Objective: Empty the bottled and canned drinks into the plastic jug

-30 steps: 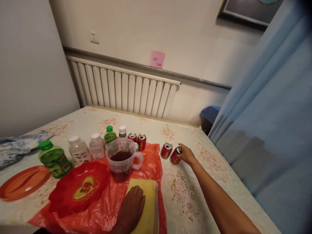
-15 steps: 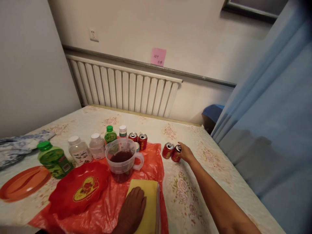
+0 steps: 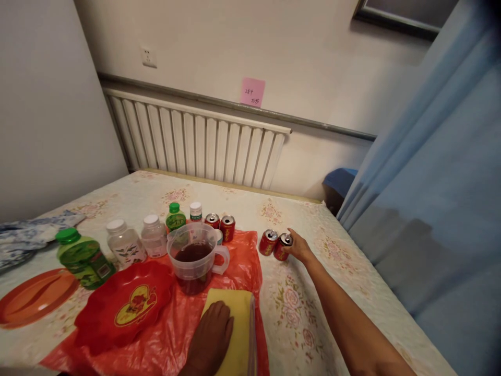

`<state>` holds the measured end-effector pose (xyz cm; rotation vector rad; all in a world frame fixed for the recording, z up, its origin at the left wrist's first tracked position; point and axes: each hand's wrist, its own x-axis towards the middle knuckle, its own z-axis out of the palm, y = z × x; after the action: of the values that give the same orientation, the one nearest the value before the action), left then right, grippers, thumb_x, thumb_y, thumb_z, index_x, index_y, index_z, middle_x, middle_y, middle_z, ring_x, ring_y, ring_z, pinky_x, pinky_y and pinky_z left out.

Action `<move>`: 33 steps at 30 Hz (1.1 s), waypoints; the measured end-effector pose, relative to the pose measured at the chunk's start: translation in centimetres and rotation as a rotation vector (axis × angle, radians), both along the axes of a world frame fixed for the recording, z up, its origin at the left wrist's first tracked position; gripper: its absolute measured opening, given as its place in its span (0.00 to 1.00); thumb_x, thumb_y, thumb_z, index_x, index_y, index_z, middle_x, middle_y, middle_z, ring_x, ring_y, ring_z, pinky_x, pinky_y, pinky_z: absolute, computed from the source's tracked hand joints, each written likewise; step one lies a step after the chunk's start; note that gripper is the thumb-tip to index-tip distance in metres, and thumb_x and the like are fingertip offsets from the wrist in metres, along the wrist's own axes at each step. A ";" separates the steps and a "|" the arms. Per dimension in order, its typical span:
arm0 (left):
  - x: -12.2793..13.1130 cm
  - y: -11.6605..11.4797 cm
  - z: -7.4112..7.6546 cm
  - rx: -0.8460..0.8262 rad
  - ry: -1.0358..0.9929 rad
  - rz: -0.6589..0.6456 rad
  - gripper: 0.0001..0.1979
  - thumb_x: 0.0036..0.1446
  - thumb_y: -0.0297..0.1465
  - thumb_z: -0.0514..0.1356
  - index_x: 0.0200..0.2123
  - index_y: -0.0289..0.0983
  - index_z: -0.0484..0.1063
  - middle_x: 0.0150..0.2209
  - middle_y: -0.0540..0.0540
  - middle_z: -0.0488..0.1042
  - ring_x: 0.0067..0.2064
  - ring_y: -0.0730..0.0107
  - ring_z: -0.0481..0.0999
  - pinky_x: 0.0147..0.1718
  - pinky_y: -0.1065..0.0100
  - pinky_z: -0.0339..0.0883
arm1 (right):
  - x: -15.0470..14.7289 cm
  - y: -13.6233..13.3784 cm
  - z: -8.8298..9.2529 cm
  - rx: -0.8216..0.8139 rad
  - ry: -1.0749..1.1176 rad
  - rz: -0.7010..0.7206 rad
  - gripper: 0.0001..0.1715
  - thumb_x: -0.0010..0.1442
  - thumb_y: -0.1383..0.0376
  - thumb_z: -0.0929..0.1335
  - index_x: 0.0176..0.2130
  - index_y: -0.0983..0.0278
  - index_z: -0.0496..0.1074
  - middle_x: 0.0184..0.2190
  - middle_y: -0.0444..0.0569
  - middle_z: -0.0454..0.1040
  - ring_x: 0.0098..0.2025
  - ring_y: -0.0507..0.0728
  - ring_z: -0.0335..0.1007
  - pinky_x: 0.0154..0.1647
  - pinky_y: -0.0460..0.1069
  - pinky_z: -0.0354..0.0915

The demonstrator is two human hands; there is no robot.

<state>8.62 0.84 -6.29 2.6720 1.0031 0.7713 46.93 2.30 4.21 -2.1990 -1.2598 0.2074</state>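
Note:
My right hand [image 3: 299, 247] reaches out over the table and is closed round a red drink can [image 3: 282, 247], which stands touching a second red can [image 3: 268, 242]. My left hand [image 3: 211, 338] lies flat, fingers together, on a folded yellow cloth [image 3: 238, 329] at the near edge. The cloth rests on a red plastic bag [image 3: 242, 261]. Just beyond it stands a clear plastic jug [image 3: 194, 258] holding dark liquid.
Two more red cans [image 3: 221, 225], a small white bottle [image 3: 195, 211], green bottles [image 3: 82, 256], clear jars [image 3: 125, 241], a red heart-pattern dish [image 3: 125, 303] and an orange tray [image 3: 35, 295] crowd the floral tablecloth [image 3: 336, 256]. A blue curtain [image 3: 442, 198] hangs right; a radiator [image 3: 199, 141] behind.
My right hand has slid its can left until it touches the other can. My left hand stays on the yellow cloth.

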 end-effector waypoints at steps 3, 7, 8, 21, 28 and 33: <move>0.0 0.0 0.0 -0.014 0.011 -0.003 0.07 0.65 0.32 0.51 0.38 0.41 0.68 0.40 0.46 0.74 0.45 0.60 0.74 0.49 0.56 0.69 | 0.6 -0.6 -0.7 0.016 0.054 -0.037 0.49 0.42 0.64 0.76 0.61 0.59 0.62 0.52 0.50 0.74 0.52 0.61 0.71 0.53 0.53 0.65; -0.1 -0.1 0.1 -0.029 0.013 -0.014 0.07 0.65 0.32 0.51 0.37 0.41 0.68 0.40 0.46 0.74 0.45 0.60 0.74 0.48 0.56 0.69 | 0.8 -1.6 -2.5 0.025 0.142 -0.090 0.45 0.40 0.63 0.76 0.58 0.60 0.65 0.47 0.49 0.76 0.44 0.61 0.75 0.45 0.53 0.69; -0.1 0.0 0.0 -0.025 0.008 -0.012 0.07 0.65 0.32 0.51 0.38 0.41 0.68 0.40 0.46 0.74 0.45 0.60 0.74 0.48 0.56 0.69 | 0.7 -1.7 -3.1 0.031 0.164 -0.094 0.43 0.40 0.64 0.76 0.56 0.60 0.67 0.46 0.48 0.77 0.42 0.61 0.75 0.44 0.53 0.69; -0.2 0.0 -0.1 -0.023 0.007 -0.011 0.07 0.64 0.31 0.51 0.40 0.40 0.68 0.41 0.45 0.74 0.45 0.61 0.74 0.48 0.57 0.70 | -1.5 -1.5 -6.0 0.164 0.312 -0.169 0.27 0.41 0.67 0.74 0.44 0.68 0.74 0.34 0.52 0.81 0.34 0.60 0.75 0.35 0.50 0.67; -0.3 0.0 -0.2 0.010 -0.004 -0.009 0.08 0.65 0.32 0.50 0.40 0.41 0.68 0.42 0.45 0.74 0.46 0.61 0.74 0.49 0.57 0.70 | -1.3 -1.4 -6.6 0.202 0.313 -0.174 0.27 0.39 0.66 0.75 0.42 0.67 0.75 0.35 0.51 0.81 0.35 0.62 0.76 0.37 0.51 0.67; -0.2 -0.1 -0.1 -0.011 0.014 -0.002 0.08 0.65 0.32 0.50 0.39 0.41 0.68 0.41 0.45 0.74 0.45 0.62 0.74 0.48 0.58 0.70 | -0.9 -1.3 -7.3 0.220 0.317 -0.163 0.27 0.38 0.66 0.75 0.42 0.66 0.75 0.35 0.52 0.81 0.36 0.63 0.76 0.38 0.51 0.67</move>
<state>8.39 0.78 -6.41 2.6718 1.0043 0.7455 45.98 0.96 -3.07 -1.9747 -0.8827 0.3216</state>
